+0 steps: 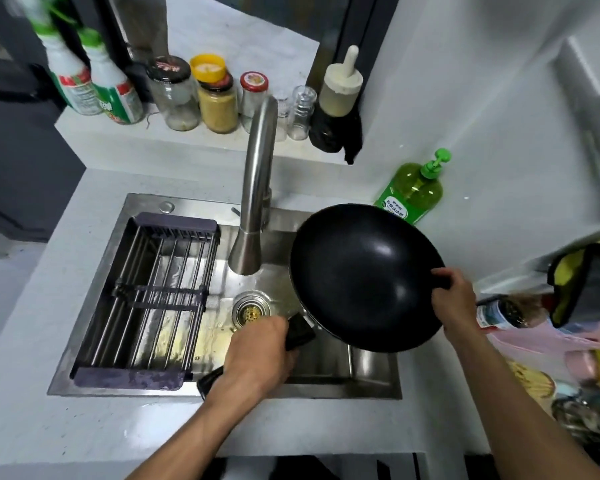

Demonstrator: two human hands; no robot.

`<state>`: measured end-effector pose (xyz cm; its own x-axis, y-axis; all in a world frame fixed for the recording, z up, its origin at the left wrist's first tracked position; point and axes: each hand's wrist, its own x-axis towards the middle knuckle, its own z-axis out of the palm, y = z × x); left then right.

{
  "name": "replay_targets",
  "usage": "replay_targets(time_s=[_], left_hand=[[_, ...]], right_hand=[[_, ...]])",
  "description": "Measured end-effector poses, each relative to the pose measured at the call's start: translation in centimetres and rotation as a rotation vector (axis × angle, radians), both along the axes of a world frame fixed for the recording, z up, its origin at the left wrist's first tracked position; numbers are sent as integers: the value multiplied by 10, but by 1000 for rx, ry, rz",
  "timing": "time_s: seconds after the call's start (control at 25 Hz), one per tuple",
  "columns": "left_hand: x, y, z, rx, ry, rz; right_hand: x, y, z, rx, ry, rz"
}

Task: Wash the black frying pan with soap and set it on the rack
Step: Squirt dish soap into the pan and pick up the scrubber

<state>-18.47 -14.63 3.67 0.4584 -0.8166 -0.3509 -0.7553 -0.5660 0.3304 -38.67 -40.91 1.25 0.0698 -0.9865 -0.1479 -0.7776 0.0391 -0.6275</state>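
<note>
The black frying pan point(357, 275) is held tilted over the right half of the steel sink point(326, 368), its inside facing me. My left hand point(257, 351) is wrapped around the pan's black handle near the sink's front edge. My right hand point(452, 299) grips the pan's right rim by a small side handle. A green pump bottle of dish soap point(413, 192) stands on the counter just behind the pan. The dark rack point(146, 299) with metal bars sits across the sink's left half, with nothing on it.
A curved steel faucet point(255, 188) rises behind the sink, its spout just left of the pan. The drain strainer point(252, 306) lies below it. Jars and bottles point(219, 98) line the back ledge. Cloths and bags point(589, 285) crowd the counter at right.
</note>
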Motion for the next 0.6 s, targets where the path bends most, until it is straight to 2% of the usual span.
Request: replay_targets(time_s=[0.08,0.16,0.24,0.32,0.48,0.6], left_hand=[[-2,-16,12,-46,-109,18],[-4,-34,25,-66,-165,43],[-5,-55,40,-76,-202,65],[-1,-67,55,-93,-195,100],[14,-89,75,-57,-240,120],[26,-97,82,-34,-275,110]], right_hand=[[26,-36,24,-131,56,84],[57,-75,51,-300,-28,186],[83,-124,72,-345,-95,209],[107,-171,84,-284,-73,190],[134,-226,80,86,19,188],[134,-228,72,80,60,245]])
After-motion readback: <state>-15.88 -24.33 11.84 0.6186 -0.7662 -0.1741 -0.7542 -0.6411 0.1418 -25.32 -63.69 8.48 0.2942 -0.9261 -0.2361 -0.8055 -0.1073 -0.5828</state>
